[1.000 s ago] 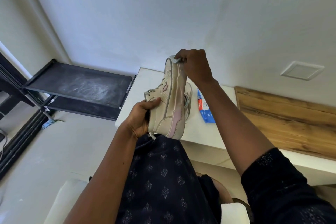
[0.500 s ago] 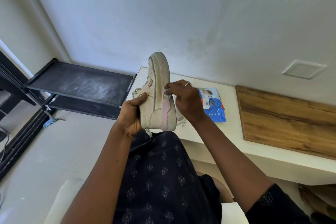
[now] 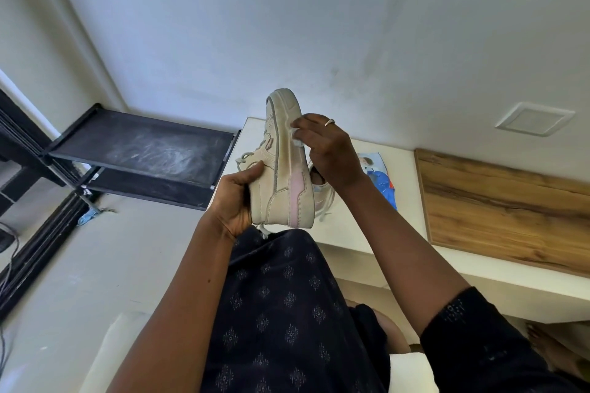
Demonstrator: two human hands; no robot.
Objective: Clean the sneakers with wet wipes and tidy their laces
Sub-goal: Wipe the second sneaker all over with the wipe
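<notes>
Head view. The sneaker (image 3: 277, 182) is held in the air above the lap, in front of the table (image 3: 344, 233). Its long axis is near vertical: toe up and away from the person, heel down and near. The sole edge faces right, the laced upper faces left.

The left hand (image 3: 236, 198) grips the sneaker at its lower, heel end, thumb across the upper and fingers curled round behind. The right hand (image 3: 329, 150) pinches a folded wipe (image 3: 296, 135) in its fingertips and presses it to the sole edge in the upper half, nearer the toe than the heel. So the wipe lies above the supporting grip, on the opposite side of the shoe.

The yellowed band of the sole edge runs along the long axis, from toe to heel. A stroke along that line would therefore run straight up or down, and the right hand is the one placed for it.

One lace (image 3: 247, 159) loops loose just above the left thumb and looks untidied. A second sneaker (image 3: 322, 198) rests on the table behind the right wrist, beside a blue pack (image 3: 378, 182).
</notes>
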